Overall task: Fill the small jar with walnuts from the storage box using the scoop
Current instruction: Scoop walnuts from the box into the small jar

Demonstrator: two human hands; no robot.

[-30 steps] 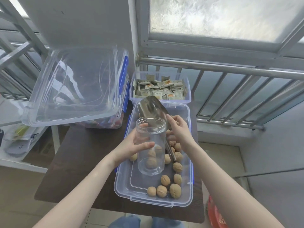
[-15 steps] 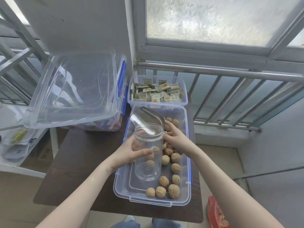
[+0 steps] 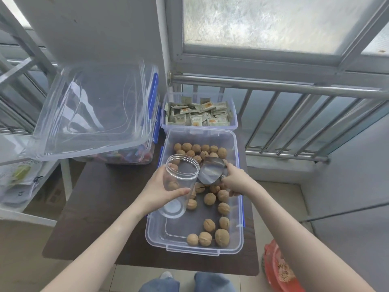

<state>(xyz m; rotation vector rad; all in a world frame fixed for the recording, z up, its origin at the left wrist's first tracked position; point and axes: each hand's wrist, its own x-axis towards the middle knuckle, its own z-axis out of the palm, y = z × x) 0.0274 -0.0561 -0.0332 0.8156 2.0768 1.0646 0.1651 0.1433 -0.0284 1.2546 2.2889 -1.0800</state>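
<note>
A clear storage box point(image 3: 237, 207) with several loose walnuts point(image 3: 222, 237) sits on the dark table. My left hand point(image 3: 160, 190) grips a small clear plastic jar point(image 3: 179, 186), tilted with its open mouth up and away from me, above the box's left side. The jar looks empty; walnuts show through its wall. My right hand point(image 3: 235, 181) holds the handle of a metal scoop point(image 3: 210, 170), whose empty bowl lies low among the walnuts just right of the jar.
A smaller clear tub of sachets point(image 3: 200, 114) stands behind the walnut box. At the left a large clear lid point(image 3: 90, 110) leans over another box. A metal railing point(image 3: 294, 114) runs at the right, and a red bag point(image 3: 280, 268) lies on the floor.
The scoop has come down from above the jar's mouth into the walnuts at the jar's right. The jar has tilted and shifted slightly left.
</note>
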